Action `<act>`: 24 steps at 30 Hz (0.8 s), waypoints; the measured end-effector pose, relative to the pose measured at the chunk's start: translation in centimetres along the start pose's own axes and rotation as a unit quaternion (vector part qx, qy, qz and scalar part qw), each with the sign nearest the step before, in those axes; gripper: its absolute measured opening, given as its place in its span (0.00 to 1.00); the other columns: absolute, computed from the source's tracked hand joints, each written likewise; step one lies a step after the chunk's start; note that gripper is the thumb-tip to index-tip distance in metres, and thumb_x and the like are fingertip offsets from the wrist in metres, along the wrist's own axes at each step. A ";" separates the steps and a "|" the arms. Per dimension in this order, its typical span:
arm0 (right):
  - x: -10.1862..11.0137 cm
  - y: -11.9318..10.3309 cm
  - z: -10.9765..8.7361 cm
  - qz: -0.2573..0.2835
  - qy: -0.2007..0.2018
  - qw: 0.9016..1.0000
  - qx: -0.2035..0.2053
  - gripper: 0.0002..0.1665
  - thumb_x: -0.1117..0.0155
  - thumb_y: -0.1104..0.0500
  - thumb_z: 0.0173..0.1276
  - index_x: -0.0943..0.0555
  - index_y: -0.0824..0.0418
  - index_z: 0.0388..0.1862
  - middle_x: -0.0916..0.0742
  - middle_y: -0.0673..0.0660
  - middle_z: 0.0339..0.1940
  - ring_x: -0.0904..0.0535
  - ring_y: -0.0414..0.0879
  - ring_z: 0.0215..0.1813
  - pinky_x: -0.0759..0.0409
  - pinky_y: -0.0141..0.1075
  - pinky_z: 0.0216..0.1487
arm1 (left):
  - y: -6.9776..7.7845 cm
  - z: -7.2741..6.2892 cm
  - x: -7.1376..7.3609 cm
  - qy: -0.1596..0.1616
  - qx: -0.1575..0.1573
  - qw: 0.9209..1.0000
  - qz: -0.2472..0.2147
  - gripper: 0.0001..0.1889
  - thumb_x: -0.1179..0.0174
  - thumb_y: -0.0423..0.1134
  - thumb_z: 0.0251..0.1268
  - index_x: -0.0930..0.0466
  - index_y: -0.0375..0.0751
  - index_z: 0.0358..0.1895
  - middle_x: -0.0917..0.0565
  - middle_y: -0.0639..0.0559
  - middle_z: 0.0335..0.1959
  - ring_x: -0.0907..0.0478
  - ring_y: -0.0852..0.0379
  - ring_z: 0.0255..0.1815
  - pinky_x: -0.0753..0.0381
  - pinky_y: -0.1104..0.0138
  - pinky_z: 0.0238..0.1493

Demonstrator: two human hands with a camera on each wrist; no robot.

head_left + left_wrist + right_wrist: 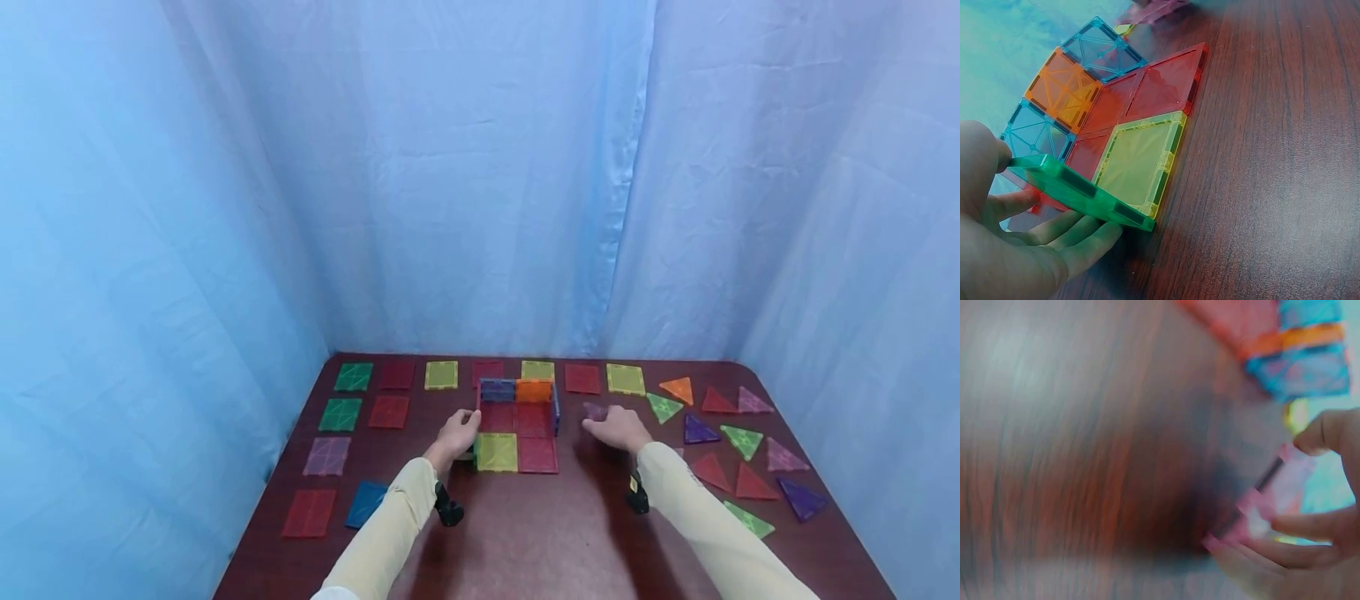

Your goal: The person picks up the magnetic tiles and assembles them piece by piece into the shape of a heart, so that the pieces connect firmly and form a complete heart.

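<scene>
In the middle of the table stands a structure of magnetic tiles, its floor made of red tiles (537,455) and a yellow tile (1138,159). An orange tile (1064,87) and blue tiles (1102,50) stand upright along the back and right edges. My left hand (456,435) holds a green tile (1085,192) at the left side of the yellow one, fingers along its outer face. To the right of the structure, my right hand (618,427) pinches a translucent pink-purple tile (1257,509) between thumb and fingers, apart from the structure. The right wrist view is blurred.
Square tiles lie along the back, such as a yellow one (626,379), and on the left, including a red one (309,512) and a blue one (365,503). Several triangular tiles (742,442) spread over the right side. Blue curtains (480,183) surround the table (540,533).
</scene>
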State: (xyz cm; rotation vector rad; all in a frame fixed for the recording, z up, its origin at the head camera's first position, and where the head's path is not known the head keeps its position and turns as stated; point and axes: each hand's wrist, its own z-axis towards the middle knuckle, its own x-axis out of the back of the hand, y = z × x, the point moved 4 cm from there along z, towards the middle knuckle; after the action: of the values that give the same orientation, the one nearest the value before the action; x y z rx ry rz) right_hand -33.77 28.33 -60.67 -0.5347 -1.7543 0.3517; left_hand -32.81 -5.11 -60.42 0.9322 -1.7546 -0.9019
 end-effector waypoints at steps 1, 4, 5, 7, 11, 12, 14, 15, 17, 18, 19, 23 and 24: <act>-0.1 -0.6 -0.4 0.029 -0.021 0.999 0.000 0.33 0.36 0.42 0.68 0.22 0.73 0.51 0.15 0.64 0.36 0.18 0.54 0.37 0.17 0.49 0.41 | 0.0 0.0 0.0 0.000 0.000 1.000 -0.001 0.31 0.59 0.58 0.82 0.33 0.37 0.72 0.27 0.36 0.68 0.29 0.36 0.69 0.27 0.42 0.64; -1.0 -1.7 -1.5 0.122 -0.088 0.989 -0.010 0.32 0.38 0.47 0.71 0.26 0.73 0.59 0.17 0.60 0.32 0.19 0.50 0.36 0.15 0.46 0.41 | 0.0 0.0 0.0 -0.002 0.001 1.000 -0.003 0.32 0.58 0.59 0.81 0.33 0.36 0.72 0.27 0.35 0.68 0.29 0.35 0.68 0.26 0.42 0.63; -1.3 -2.0 -1.8 0.152 -0.107 0.983 -0.012 0.33 0.39 0.48 0.72 0.28 0.74 0.62 0.17 0.59 0.31 0.19 0.50 0.37 0.14 0.46 0.42 | -0.1 0.0 0.0 -0.003 0.002 1.000 -0.005 0.31 0.58 0.58 0.82 0.33 0.36 0.72 0.27 0.35 0.68 0.29 0.35 0.68 0.25 0.42 0.63; -1.9 -2.5 -2.1 0.203 -0.136 0.970 -0.013 0.35 0.40 0.51 0.73 0.32 0.75 0.67 0.18 0.59 0.33 0.18 0.51 0.39 0.13 0.48 0.45 | -0.1 -0.1 0.1 -0.005 0.004 1.000 -0.008 0.31 0.58 0.58 0.82 0.33 0.36 0.72 0.27 0.35 0.68 0.29 0.36 0.68 0.24 0.43 0.62; -3.0 -3.1 -2.2 0.277 -0.170 0.945 -0.014 0.36 0.43 0.53 0.73 0.38 0.75 0.71 0.18 0.62 0.40 0.17 0.54 0.47 0.13 0.52 0.47 | -0.1 0.0 0.2 -0.006 0.005 1.000 -0.010 0.30 0.58 0.56 0.82 0.33 0.36 0.72 0.27 0.35 0.68 0.28 0.36 0.68 0.24 0.43 0.62; -3.3 -3.2 -2.1 0.298 -0.177 0.938 -0.016 0.37 0.43 0.54 0.73 0.39 0.74 0.72 0.18 0.63 0.42 0.17 0.55 0.49 0.13 0.53 0.48 | -0.1 0.0 0.2 -0.005 0.005 1.000 -0.009 0.30 0.58 0.55 0.83 0.33 0.36 0.72 0.27 0.35 0.68 0.29 0.36 0.68 0.24 0.43 0.62; -4.0 -3.5 -2.0 0.342 -0.193 0.920 -0.019 0.37 0.45 0.56 0.72 0.42 0.73 0.73 0.20 0.65 0.45 0.18 0.56 0.50 0.14 0.54 0.50 | -0.2 0.0 0.2 -0.001 0.005 1.000 -0.009 0.29 0.59 0.55 0.83 0.33 0.36 0.72 0.27 0.35 0.69 0.29 0.36 0.68 0.24 0.43 0.63; -4.2 -3.6 -2.0 0.361 -0.199 0.911 -0.019 0.37 0.46 0.57 0.72 0.43 0.73 0.73 0.21 0.66 0.46 0.19 0.55 0.49 0.14 0.55 0.51 | -0.2 0.0 0.2 0.001 0.005 1.000 -0.008 0.29 0.59 0.55 0.83 0.33 0.36 0.72 0.27 0.35 0.69 0.29 0.36 0.68 0.24 0.43 0.63; -4.7 -3.8 -2.0 0.394 -0.205 0.896 -0.022 0.37 0.47 0.58 0.72 0.44 0.72 0.74 0.22 0.66 0.48 0.21 0.54 0.47 0.15 0.55 0.52 | -0.3 0.0 0.1 0.003 0.004 1.000 -0.008 0.29 0.59 0.54 0.83 0.34 0.36 0.73 0.28 0.35 0.70 0.30 0.36 0.69 0.26 0.43 0.65; -4.9 -3.9 -2.0 0.404 -0.206 0.891 -0.023 0.37 0.48 0.58 0.72 0.45 0.72 0.74 0.23 0.66 0.49 0.22 0.53 0.46 0.15 0.55 0.53 | -0.4 0.0 0.0 0.003 0.005 1.000 -0.011 0.29 0.59 0.54 0.83 0.34 0.36 0.73 0.28 0.35 0.70 0.30 0.36 0.70 0.26 0.43 0.65; -5.0 -3.9 -2.0 0.410 -0.205 0.888 -0.023 0.37 0.48 0.58 0.72 0.45 0.72 0.75 0.24 0.66 0.50 0.22 0.53 0.46 0.15 0.55 0.54 | -0.5 -0.1 -0.1 0.001 0.006 1.000 -0.015 0.30 0.59 0.55 0.83 0.34 0.37 0.74 0.29 0.35 0.71 0.30 0.36 0.71 0.26 0.43 0.65; -5.1 -4.1 -2.1 0.398 -0.197 0.896 -0.013 0.39 0.48 0.58 0.72 0.46 0.73 0.77 0.24 0.69 0.55 0.22 0.55 0.50 0.14 0.54 0.52 | -0.6 -0.2 -0.2 -0.008 0.005 0.999 -0.032 0.30 0.60 0.55 0.83 0.36 0.38 0.75 0.31 0.35 0.73 0.32 0.36 0.72 0.26 0.44 0.66; -5.0 -4.1 -2.1 0.395 -0.195 0.897 -0.014 0.39 0.48 0.58 0.72 0.45 0.72 0.77 0.24 0.70 0.56 0.22 0.56 0.50 0.14 0.54 0.52 | -0.5 -0.2 -0.2 -0.007 0.004 0.999 -0.036 0.31 0.60 0.55 0.83 0.36 0.37 0.75 0.31 0.35 0.73 0.32 0.35 0.72 0.26 0.44 0.66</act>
State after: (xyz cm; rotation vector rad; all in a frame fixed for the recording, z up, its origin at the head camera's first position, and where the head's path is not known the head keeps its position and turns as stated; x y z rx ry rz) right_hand -31.47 22.08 -62.25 -1.2704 -1.8504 1.0635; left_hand -32.42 -5.18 -60.93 1.0020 -1.7469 -0.9494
